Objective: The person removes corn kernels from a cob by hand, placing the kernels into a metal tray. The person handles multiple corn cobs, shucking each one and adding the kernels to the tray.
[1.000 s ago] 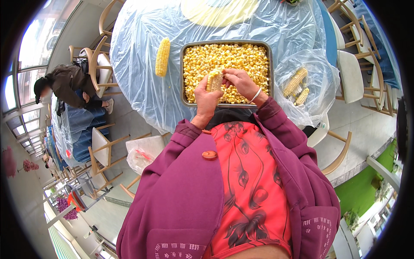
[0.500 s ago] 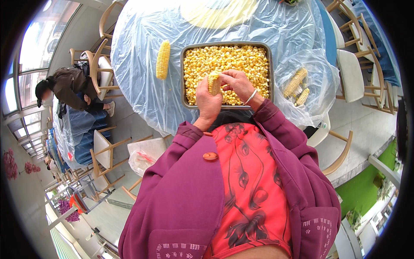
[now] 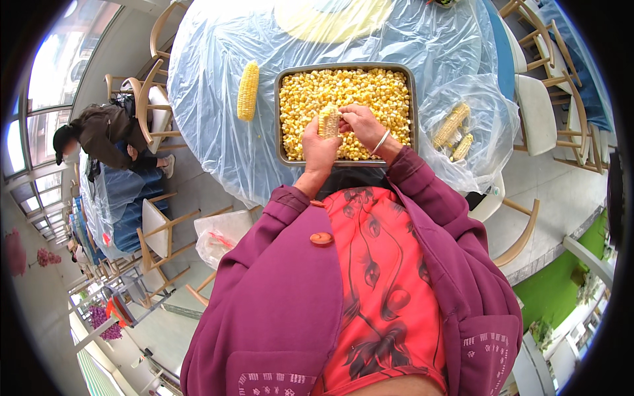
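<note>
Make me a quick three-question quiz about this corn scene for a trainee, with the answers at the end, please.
1. True or false: the lone cob on the plastic sheet lies left of the tray of loose kernels.
2. Multiple choice: where do the two cobs right of the tray lie?
A) On a chair seat
B) In a clear plastic bag
C) On the floor
3. Fill in the blank: the person's ____ hand, without the bracelet, grips the held cob.

Key:
1. True
2. B
3. Left hand
</note>
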The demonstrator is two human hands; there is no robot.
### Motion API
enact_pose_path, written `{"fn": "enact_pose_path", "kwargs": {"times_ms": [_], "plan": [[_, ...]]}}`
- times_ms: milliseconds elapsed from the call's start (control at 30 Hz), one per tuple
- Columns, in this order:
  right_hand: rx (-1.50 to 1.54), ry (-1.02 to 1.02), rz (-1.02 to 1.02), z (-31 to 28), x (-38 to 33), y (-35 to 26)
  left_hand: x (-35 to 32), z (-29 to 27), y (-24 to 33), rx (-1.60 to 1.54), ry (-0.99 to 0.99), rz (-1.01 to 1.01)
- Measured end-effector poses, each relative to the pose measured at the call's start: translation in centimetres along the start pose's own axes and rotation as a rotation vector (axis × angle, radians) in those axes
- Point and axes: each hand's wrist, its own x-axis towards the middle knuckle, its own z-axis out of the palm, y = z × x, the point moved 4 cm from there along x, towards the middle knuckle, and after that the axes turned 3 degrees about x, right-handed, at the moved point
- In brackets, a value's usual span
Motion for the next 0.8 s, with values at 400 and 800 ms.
{"fn": "enact_pose_path", "kwargs": {"times_ms": [400, 800], "plan": [[-0.213, 0.204, -0.12, 0.2, -1.6, -3.0, -0.2, -0.7, 2.5, 0.205, 0.089, 0.037], [-0.271, -0.001, -0.123, 0.6, -0.3, -2.1, -0.6, -0.4, 2.7, 0.511, 0.162, 0.165]]}}
